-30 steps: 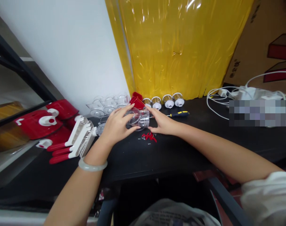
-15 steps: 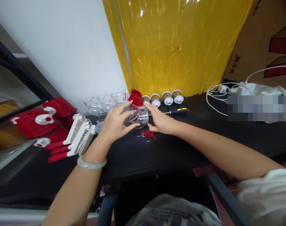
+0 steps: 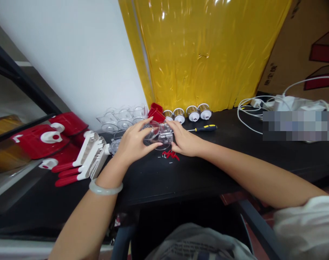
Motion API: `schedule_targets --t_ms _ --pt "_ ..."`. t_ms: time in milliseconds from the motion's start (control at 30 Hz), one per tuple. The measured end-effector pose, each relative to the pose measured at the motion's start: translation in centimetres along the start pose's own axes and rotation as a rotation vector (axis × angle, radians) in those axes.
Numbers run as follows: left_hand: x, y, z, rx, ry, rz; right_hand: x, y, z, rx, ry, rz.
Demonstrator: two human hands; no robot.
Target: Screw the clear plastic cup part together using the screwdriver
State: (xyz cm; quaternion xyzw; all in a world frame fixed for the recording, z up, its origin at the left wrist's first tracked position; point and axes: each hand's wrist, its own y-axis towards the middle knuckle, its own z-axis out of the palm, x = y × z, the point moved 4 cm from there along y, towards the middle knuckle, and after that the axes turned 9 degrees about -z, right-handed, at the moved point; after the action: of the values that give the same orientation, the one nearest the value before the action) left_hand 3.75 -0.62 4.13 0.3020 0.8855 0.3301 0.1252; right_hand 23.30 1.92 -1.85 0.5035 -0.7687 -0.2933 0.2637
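Between my two hands lies a clear plastic piece (image 3: 164, 133) with a round body and a ribbed end. My left hand (image 3: 134, 141), below a pale bangle (image 3: 105, 187), is closed around its left side. My right hand (image 3: 184, 139) grips the ribbed end at the right, thumb in front and fingers behind. Small red parts (image 3: 171, 155) and tiny screws lie on the black table just in front of the piece. Behind it stands a red plastic funnel-like part (image 3: 156, 112). A yellow-and-black screwdriver (image 3: 206, 128) rests right of my right hand.
Several metal drums with white ends (image 3: 192, 113) line the yellow wrapped panel. Clear plastic housings (image 3: 123, 117) stand behind my left hand. White handles with red grips (image 3: 84, 159) and red hoppers (image 3: 45, 139) lie at left. White cables (image 3: 251, 122) are at right.
The clear piece has turned slightly between my hands, its ribbed end now showing a different side. My right hand has shifted a little; the surrounding parts have stayed put.
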Motion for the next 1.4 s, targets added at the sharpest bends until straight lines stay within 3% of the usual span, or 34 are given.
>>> schedule_targets --t_ms 267,500,833,1200,1400 --pt "0.2 -0.1 0.2 0.021 -0.037 -0.013 -0.4 -0.2 -0.5 -0.018 0.161 0.005" --pt "1.9 0.0 -0.1 -0.073 -0.059 -0.072 -1.7 -0.5 -0.8 -0.059 0.247 0.101" --pt "3.8 0.0 -0.2 -0.161 -0.07 -0.241 -4.0 -1.3 1.3 -0.079 0.536 0.316" --pt "4.1 -0.1 0.0 -0.154 -0.081 -0.28 -3.6 -1.5 1.4 -0.018 0.361 0.348" --pt "4.0 -0.1 0.0 -0.157 -0.078 -0.287 -3.5 -1.3 0.8 -0.029 0.374 0.356"
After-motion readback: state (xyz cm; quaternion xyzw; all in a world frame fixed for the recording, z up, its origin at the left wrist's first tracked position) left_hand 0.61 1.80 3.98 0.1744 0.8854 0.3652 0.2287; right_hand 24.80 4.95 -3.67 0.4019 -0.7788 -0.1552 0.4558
